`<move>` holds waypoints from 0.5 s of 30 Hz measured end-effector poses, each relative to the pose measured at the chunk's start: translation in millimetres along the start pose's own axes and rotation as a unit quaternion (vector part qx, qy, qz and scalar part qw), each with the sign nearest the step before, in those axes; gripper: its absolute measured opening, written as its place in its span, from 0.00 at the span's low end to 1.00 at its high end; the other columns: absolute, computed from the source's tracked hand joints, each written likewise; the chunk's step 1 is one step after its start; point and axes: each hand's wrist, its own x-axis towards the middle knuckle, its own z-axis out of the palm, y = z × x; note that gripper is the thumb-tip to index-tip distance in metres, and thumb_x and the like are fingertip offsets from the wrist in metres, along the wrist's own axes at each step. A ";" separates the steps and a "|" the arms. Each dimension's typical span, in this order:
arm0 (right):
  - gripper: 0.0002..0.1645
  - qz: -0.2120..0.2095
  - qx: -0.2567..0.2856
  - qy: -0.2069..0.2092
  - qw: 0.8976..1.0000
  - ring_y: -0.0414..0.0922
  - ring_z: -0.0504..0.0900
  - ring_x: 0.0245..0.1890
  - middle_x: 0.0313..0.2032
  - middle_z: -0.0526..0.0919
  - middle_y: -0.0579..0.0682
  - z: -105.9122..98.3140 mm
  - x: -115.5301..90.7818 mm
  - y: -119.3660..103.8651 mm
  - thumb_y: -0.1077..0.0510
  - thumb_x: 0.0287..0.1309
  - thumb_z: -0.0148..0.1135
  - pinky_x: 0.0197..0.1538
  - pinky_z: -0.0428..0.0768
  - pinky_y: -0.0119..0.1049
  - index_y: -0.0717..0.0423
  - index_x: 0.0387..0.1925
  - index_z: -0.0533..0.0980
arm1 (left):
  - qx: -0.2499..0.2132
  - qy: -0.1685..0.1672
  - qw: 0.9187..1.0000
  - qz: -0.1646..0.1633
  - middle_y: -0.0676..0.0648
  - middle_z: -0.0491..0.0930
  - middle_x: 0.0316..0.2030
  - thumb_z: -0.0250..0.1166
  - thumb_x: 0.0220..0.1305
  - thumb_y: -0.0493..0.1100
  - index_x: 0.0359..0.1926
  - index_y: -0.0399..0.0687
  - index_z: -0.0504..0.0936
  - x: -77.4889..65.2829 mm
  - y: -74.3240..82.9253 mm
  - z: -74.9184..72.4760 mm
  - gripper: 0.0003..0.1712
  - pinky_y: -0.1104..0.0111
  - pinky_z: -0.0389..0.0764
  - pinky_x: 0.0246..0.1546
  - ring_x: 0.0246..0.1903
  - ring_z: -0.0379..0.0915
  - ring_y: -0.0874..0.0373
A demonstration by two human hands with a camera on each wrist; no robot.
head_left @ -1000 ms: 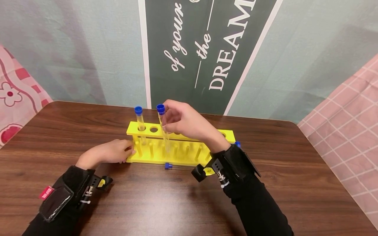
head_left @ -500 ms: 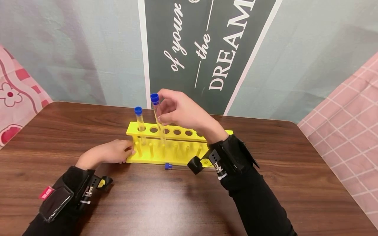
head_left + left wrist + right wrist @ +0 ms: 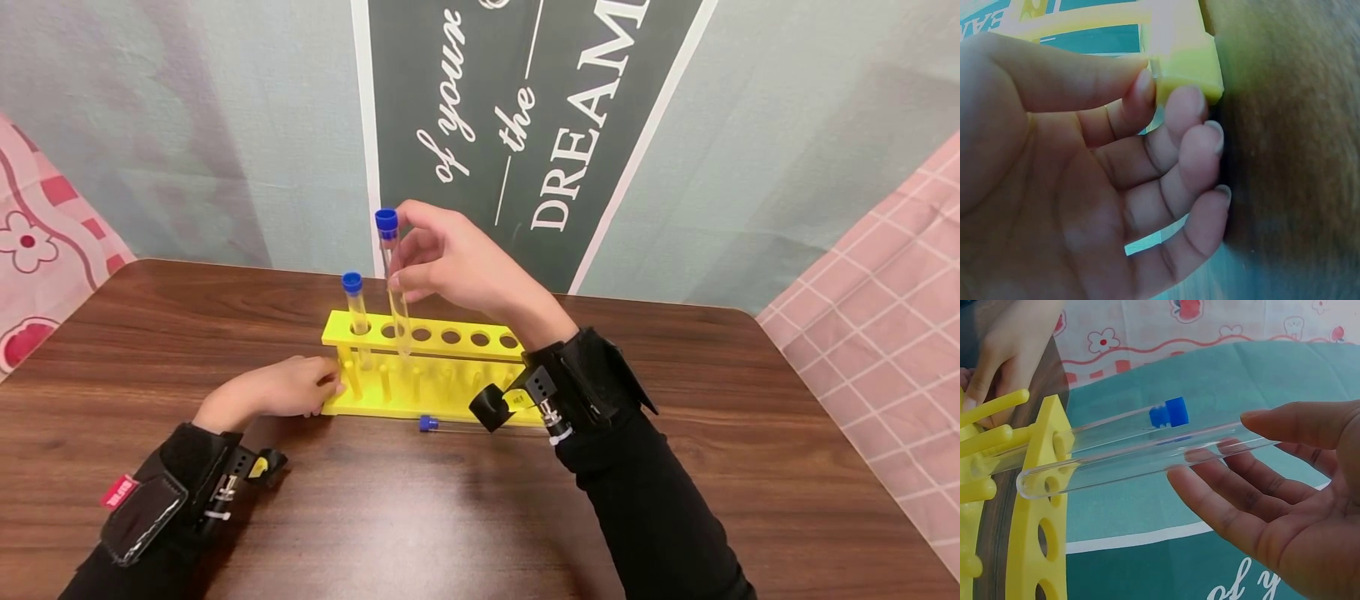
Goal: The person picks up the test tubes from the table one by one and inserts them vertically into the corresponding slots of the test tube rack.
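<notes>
My right hand [image 3: 457,262] pinches a clear test tube [image 3: 1122,461] with a blue cap between thumb and fingers. The tube is nearly upright, and its rounded bottom overlaps the top bar by the second hole from the left in the head view. My left hand [image 3: 288,386] grips the lower left end of the yellow test tube rack [image 3: 450,406]; the left wrist view shows thumb and index finger at the rack's corner [image 3: 1188,78]. Another blue-capped test tube [image 3: 356,302] stands in the leftmost hole. The rack's right end is hidden behind my right wrist.
A blue-capped test tube [image 3: 429,424] lies on the brown wooden table [image 3: 360,517] along the rack's front, partly hidden by the right wrist camera [image 3: 491,408]. Behind the table hangs a grey-green cloth [image 3: 300,125] with white lettering.
My right hand has lifted the test tube up and to the left, drawing its lower end up from the rack's base. The left hand has stayed at the rack's left end.
</notes>
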 end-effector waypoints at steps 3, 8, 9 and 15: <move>0.16 0.000 -0.003 0.007 1.000 0.51 0.79 0.34 0.32 0.77 0.59 -0.2 1.1 -2.3 0.73 0.54 0.55 0.38 0.79 0.41 0.60 0.43 0.67 | 0.003 0.001 1.000 0.008 0.49 0.69 0.18 0.49 0.68 0.38 0.27 0.42 0.69 -0.3 0.3 0.3 0.10 0.68 0.67 0.21 0.18 0.64 0.59; 0.16 -0.001 -0.005 0.020 1.000 0.50 0.79 0.34 0.33 0.77 0.59 -0.3 2.8 -3.6 0.73 0.54 0.55 0.39 0.79 0.40 0.58 0.43 0.68 | 0.007 0.005 1.000 0.014 0.50 0.69 0.18 0.49 0.67 0.38 0.26 0.43 0.68 -0.5 -0.1 0.2 0.11 0.68 0.66 0.21 0.17 0.64 0.60; 0.16 -0.002 -0.003 0.022 1.000 0.50 0.79 0.34 0.33 0.77 0.59 -0.4 3.1 -3.5 0.73 0.54 0.55 0.39 0.79 0.40 0.58 0.43 0.68 | 0.008 0.006 1.000 0.013 0.50 0.69 0.17 0.49 0.67 0.38 0.26 0.43 0.68 -0.5 -0.3 0.1 0.11 0.68 0.66 0.21 0.17 0.64 0.60; 0.15 -0.006 0.008 0.031 0.999 0.50 0.79 0.35 0.33 0.77 0.59 -0.5 4.3 -1.7 0.73 0.54 0.55 0.39 0.79 0.38 0.58 0.42 0.68 | 0.006 0.009 1.000 0.014 0.50 0.69 0.17 0.49 0.67 0.38 0.26 0.43 0.68 -0.4 -0.9 -0.1 0.11 0.68 0.66 0.21 0.17 0.63 0.60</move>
